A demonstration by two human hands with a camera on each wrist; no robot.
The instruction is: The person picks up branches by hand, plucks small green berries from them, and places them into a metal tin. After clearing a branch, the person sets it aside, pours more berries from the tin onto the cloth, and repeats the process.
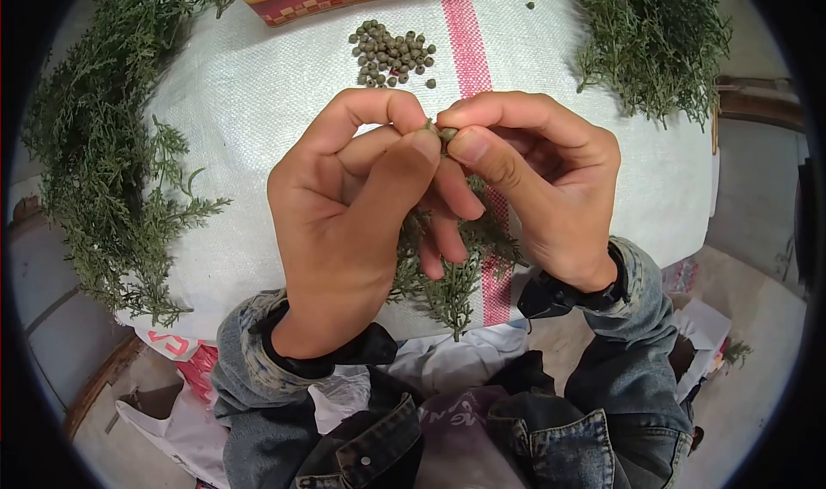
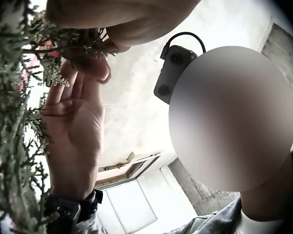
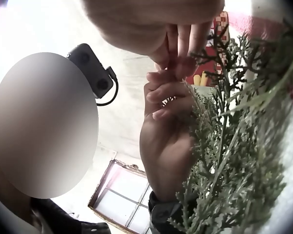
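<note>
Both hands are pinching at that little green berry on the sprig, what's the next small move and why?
Probably pull the berry off with the right hand while the left hand holds the sprig steady. The right thumb and forefinger already pinch it, it looks attached, and a pile of berries lies on the sack beyond.

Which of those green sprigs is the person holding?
The sprig hanging under the left hand and right hand; the left pile and the top-right pile lie untouched.
</note>
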